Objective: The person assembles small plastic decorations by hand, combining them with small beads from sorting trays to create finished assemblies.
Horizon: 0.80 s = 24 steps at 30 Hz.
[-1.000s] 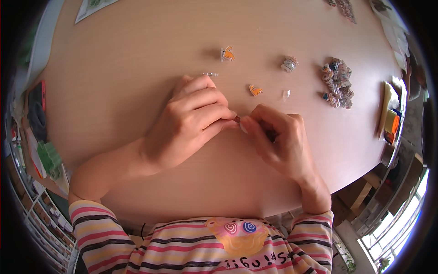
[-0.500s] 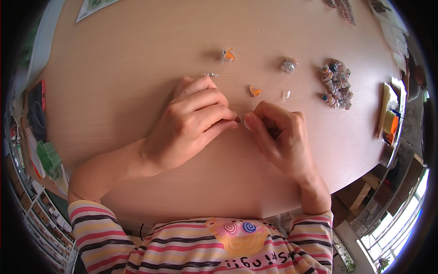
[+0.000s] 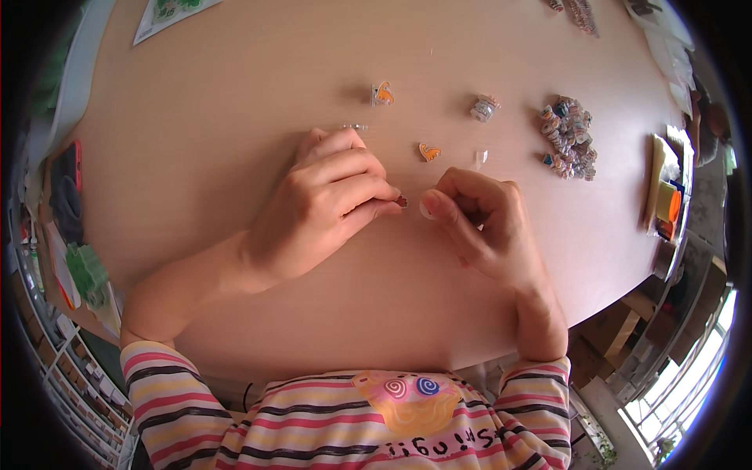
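Note:
My left hand [image 3: 325, 207] is closed in a pinch on a small dark reddish piece [image 3: 403, 201], mostly hidden by the fingertips. Opposite it, my right hand [image 3: 486, 223] pinches a small whitish, see-through piece [image 3: 426, 210] between thumb and curled fingers. A narrow gap separates the two pieces. Just beyond the hands lie an orange dinosaur-shaped piece [image 3: 429, 151] and a little clear plastic bit [image 3: 480, 158]. Farther off, a second orange dinosaur shape [image 3: 383, 93] stands against a clear part. A short row of silvery bits [image 3: 356, 126] lies by my left knuckles.
To the right are a small clear-and-patterned bundle [image 3: 484, 107] and a heap of small patterned pieces [image 3: 569, 137]. A pouch with orange and yellow items [image 3: 666, 200] sits at the right edge. A red-edged phone [image 3: 76, 164] and a green shape [image 3: 86, 274] lie left.
My right hand has drawn slightly away from my left, widening the gap between the fingertips. The whole view has shifted a little, so the table things appear farther left.

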{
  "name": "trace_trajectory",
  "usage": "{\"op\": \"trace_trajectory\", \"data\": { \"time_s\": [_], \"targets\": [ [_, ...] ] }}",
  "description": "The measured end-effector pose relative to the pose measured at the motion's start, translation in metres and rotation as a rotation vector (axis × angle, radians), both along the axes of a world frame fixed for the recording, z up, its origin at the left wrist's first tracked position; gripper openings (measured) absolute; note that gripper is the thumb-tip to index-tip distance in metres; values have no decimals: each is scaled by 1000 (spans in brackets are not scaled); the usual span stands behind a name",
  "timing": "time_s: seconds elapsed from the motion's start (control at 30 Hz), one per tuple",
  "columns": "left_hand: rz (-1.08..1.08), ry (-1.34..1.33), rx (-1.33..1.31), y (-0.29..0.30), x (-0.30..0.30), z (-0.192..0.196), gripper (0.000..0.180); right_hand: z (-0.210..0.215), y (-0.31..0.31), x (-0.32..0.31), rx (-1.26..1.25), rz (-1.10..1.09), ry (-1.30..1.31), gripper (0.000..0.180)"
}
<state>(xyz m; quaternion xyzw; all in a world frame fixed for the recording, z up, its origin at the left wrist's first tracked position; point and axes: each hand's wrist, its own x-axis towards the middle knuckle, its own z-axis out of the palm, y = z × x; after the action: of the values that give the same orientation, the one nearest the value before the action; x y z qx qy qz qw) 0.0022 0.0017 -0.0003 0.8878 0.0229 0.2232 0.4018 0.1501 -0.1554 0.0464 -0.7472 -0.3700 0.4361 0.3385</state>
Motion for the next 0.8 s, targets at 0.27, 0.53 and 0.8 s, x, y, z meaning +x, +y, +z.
{"op": "trace_trajectory", "data": {
  "time_s": [0.27, 0.53, 0.8],
  "targets": [
    [7, 6, -14, -2, -1, 0, 20, -3, 1, -4, -30, -41, -36, 19],
    [10, 16, -11, -1, 1, 1, 21, -2, 6, -2, 15, -5, -65, 15],
    [-12, -1, -17, 1, 0, 3, 19, 3, -3, 8, -14, -80, 246, 22]
  ]
}}
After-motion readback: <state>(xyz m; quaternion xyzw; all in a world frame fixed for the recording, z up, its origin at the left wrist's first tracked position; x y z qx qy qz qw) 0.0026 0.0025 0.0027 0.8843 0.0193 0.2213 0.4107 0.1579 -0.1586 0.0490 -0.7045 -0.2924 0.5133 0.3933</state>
